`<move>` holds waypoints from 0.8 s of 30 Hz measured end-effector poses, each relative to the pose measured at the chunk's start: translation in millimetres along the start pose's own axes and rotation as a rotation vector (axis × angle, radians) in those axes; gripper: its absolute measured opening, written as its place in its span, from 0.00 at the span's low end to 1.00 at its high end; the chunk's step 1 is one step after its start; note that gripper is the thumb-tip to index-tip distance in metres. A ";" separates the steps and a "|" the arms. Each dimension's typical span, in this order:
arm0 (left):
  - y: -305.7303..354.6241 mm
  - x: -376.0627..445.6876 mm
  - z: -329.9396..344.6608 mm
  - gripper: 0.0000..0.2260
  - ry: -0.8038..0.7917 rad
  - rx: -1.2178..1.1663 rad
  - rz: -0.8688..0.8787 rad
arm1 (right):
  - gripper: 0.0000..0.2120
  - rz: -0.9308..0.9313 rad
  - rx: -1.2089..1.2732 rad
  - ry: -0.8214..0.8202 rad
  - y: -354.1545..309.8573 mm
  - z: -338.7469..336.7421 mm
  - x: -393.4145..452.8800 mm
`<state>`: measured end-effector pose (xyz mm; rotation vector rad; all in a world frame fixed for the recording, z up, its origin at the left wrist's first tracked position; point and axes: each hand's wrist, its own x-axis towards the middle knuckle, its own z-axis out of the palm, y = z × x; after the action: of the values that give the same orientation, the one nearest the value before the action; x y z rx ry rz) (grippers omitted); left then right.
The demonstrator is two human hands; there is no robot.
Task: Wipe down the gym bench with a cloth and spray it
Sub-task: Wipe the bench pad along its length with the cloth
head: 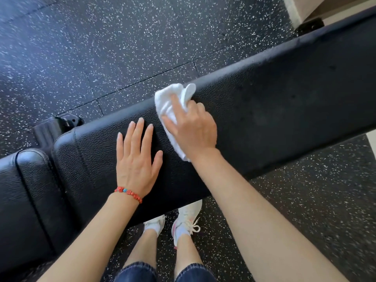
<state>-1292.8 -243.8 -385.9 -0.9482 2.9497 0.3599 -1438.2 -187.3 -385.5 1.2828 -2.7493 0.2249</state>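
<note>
A long black padded gym bench [274, 94] runs diagonally from lower left to upper right. My right hand [193, 127] presses a crumpled white cloth [168, 98] onto the pad near its far edge, fingers closed over the fabric. My left hand [136, 159] lies flat on the pad just left of the cloth, fingers spread, holding nothing; a red bead bracelet circles its wrist. No spray bottle is in view.
A second black pad section [24, 200] adjoins the bench at the lower left, with a black frame foot [59, 127] behind it. Speckled black rubber flooring [101, 47] surrounds everything. My feet in white sneakers [185, 220] stand under the bench's near edge. A pale wall base [295, 9] is at top right.
</note>
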 end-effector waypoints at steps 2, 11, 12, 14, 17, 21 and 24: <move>6.3 6.8 2.8 0.25 -0.001 0.005 0.018 | 0.24 -0.071 -0.024 -0.022 12.4 -1.8 2.3; 9.3 13.5 10.5 0.26 0.000 0.031 0.040 | 0.23 0.331 0.027 -0.023 80.5 -2.4 16.1; 10.4 13.6 10.1 0.26 -0.003 0.025 0.029 | 0.22 0.289 0.026 -0.024 71.8 -2.8 8.0; 15.9 15.7 7.8 0.26 -0.011 0.005 0.032 | 0.21 0.185 0.003 -0.004 63.3 -5.2 -6.6; 31.4 26.5 4.2 0.25 -0.021 -0.019 0.135 | 0.22 0.133 -0.038 0.052 92.3 -6.6 -9.5; 53.0 56.6 5.0 0.25 -0.032 -0.025 0.269 | 0.26 0.620 0.074 -0.034 154.7 -13.3 -14.7; 61.2 69.2 10.5 0.25 -0.082 0.000 0.313 | 0.25 0.704 0.030 -0.044 148.3 -11.9 -28.8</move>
<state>-1385.1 -232.8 -389.5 -0.4554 3.0183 0.3945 -1533.2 -69.4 -391.7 0.2721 -3.1261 0.2859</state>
